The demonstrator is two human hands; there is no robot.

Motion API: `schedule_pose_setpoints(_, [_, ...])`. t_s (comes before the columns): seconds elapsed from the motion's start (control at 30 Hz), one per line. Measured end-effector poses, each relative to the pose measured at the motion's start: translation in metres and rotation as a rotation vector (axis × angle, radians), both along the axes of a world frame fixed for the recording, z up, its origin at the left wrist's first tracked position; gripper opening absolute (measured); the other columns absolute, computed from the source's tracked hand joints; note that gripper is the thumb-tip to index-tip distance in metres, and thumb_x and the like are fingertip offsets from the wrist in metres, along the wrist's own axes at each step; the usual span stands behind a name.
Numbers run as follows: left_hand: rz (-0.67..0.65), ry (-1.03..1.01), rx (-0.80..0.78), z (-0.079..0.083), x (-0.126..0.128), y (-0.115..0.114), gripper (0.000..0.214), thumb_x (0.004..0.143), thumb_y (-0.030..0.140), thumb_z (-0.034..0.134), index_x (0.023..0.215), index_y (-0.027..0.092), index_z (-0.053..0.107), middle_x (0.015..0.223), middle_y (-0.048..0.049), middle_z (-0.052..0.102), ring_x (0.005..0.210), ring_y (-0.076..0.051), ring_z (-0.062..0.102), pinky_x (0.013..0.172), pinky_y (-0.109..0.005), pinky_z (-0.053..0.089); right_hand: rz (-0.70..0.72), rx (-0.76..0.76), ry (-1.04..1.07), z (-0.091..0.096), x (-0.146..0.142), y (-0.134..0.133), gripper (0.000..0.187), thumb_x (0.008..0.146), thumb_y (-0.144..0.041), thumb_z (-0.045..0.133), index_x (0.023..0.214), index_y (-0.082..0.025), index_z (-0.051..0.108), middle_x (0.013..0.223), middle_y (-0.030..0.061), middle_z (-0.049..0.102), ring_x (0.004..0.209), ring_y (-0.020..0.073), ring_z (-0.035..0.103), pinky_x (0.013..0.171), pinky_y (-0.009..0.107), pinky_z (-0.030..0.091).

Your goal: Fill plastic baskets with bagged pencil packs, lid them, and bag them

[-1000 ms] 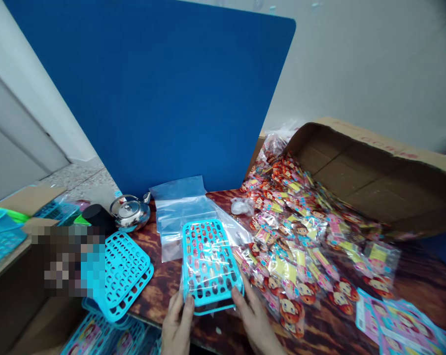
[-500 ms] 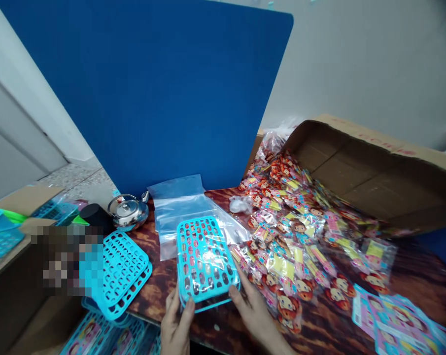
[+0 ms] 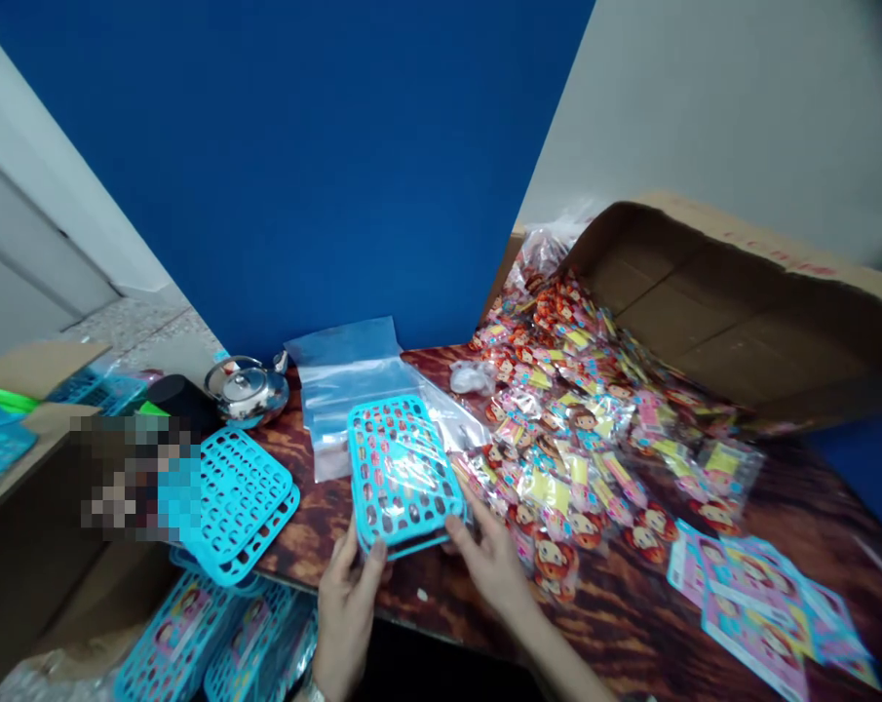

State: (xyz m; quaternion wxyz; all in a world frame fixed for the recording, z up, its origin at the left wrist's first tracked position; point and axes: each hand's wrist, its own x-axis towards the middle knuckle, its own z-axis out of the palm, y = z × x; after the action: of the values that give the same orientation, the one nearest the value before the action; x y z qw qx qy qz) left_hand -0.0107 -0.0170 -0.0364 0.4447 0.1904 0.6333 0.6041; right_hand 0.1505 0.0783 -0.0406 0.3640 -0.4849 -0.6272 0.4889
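Between my two hands is a light-blue plastic basket (image 3: 407, 473), its slotted bottom face up, with clear shiny wrap over it. My left hand (image 3: 347, 600) grips its near left corner, thumb on top. At the near right corner my right hand (image 3: 490, 558) holds on, thumb over the edge and fingers partly hidden. Clear plastic bags (image 3: 353, 385) lie flat just behind the basket. To its right spreads a heap of small clear packets (image 3: 557, 458) with cartoon-doll cards and yellow pieces.
Stacked blue slotted trays (image 3: 243, 497) overhang the table's left edge, near a steel kettle (image 3: 249, 390). Printed cards (image 3: 758, 595) lie at right. A tipped carton (image 3: 718, 312) stands behind the packets, a blue panel (image 3: 324, 175) at the back. Wrapped baskets (image 3: 177, 634) sit below left.
The view has tipped slightly downward, so the table sits higher in the picture. Both hands keep their hold on the basket, with little other movement.
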Motion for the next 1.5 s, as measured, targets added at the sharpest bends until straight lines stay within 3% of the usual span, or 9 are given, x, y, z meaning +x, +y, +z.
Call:
schedule_pose_setpoints(0.4, [-0.077,0.475,-0.112,-0.001,-0.007,-0.010,0.053,0.083,0.047,0.054,0.128,0.019,0.053,0.113,-0.0052,0.067,0.102,-0.024,0.062,0.086,-0.029,0.048,-0.036,0.136,-0.178,0.008,0.004,-0.002,0.040,0.086,-0.043,0.055,0.115,-0.017,0.061,0.073,0.0007,0.067,0.058,0.0143,0.058,0.055,0.024,0.048])
schedule_pose_setpoints(0.57, [-0.046,1.017,0.013,-0.009,-0.027,-0.021,0.031,0.085,0.034,0.055,0.111,0.019,0.064,0.098,-0.0063,0.071,0.076,-0.017,0.066,0.069,-0.024,0.050,0.105,0.571,-0.417,0.013,0.022,0.005,0.030,0.094,-0.027,0.043,0.116,-0.022,0.063,0.101,0.0051,0.070,0.086,0.0174,0.066,0.078,0.028,0.049])
schedule_pose_setpoints(0.7, [-0.029,1.475,0.310,-0.008,-0.036,-0.027,0.027,0.084,0.016,0.058,0.111,0.013,0.059,0.086,-0.0068,0.071,0.065,-0.013,0.064,0.067,-0.023,0.048,0.093,0.919,-0.666,0.017,0.036,0.009,0.029,0.093,-0.023,0.049,0.118,-0.022,0.062,0.072,0.0023,0.069,0.062,0.0129,0.061,0.065,0.023,0.044])
schedule_pose_setpoints(0.8, [-0.108,1.646,0.332,-0.007,-0.040,-0.033,0.033,0.083,0.013,0.060,0.116,0.012,0.056,0.077,-0.0047,0.068,0.062,-0.013,0.062,0.066,-0.025,0.047,0.076,1.018,-0.796,0.021,0.045,0.010,0.027,0.093,-0.027,0.050,0.116,-0.023,0.064,0.062,0.0006,0.063,0.058,0.0119,0.057,0.063,0.024,0.040])
schedule_pose_setpoints(1.07, [-0.211,1.534,0.328,0.002,-0.043,-0.049,0.050,0.081,0.016,0.062,0.128,0.013,0.047,0.108,-0.0142,0.060,0.099,-0.023,0.060,0.085,-0.037,0.049,0.091,0.957,-0.812,0.019,0.064,0.006,0.025,0.093,-0.025,0.049,0.114,-0.022,0.063,0.068,0.0010,0.064,0.061,0.0117,0.058,0.064,0.023,0.041])
schedule_pose_setpoints(1.2, [-0.304,1.633,0.307,0.013,-0.026,-0.030,0.055,0.080,0.024,0.064,0.131,0.016,0.045,0.135,-0.0201,0.043,0.128,-0.039,0.036,0.097,-0.056,0.040,0.108,0.910,-0.714,0.016,0.059,0.004,0.038,0.091,-0.030,0.051,0.128,-0.019,0.052,0.095,0.0078,0.067,0.082,0.0172,0.063,0.075,0.026,0.047])
schedule_pose_setpoints(1.3, [-0.393,1.716,0.317,0.014,-0.021,-0.013,0.053,0.082,0.027,0.060,0.132,0.018,0.045,0.138,-0.0176,0.043,0.131,-0.040,0.031,0.099,-0.059,0.037,0.141,0.877,-0.748,0.015,0.047,-0.001,0.048,0.090,-0.032,0.052,0.136,-0.020,0.043,0.106,0.0106,0.064,0.093,0.0206,0.061,0.079,0.029,0.048])
schedule_pose_setpoints(1.4, [-0.453,1.747,0.425,0.008,-0.033,-0.006,0.048,0.084,0.018,0.055,0.131,0.020,0.047,0.134,-0.0138,0.050,0.128,-0.034,0.039,0.102,-0.055,0.034,0.168,0.890,-0.849,0.017,0.044,-0.007,0.041,0.091,-0.016,0.045,0.131,-0.024,0.050,0.086,0.0051,0.067,0.077,0.0161,0.062,0.073,0.026,0.047])
schedule_pose_setpoints(1.5, [-0.532,1.755,0.624,-0.013,-0.058,0.003,0.045,0.080,0.020,0.058,0.126,0.022,0.054,0.123,-0.0121,0.059,0.122,-0.032,0.047,0.104,-0.052,0.031,0.169,0.765,-0.929,0.022,0.069,0.001,0.036,0.092,-0.023,0.046,0.127,-0.029,0.054,0.085,0.0034,0.068,0.080,0.0147,0.062,0.073,0.024,0.045])
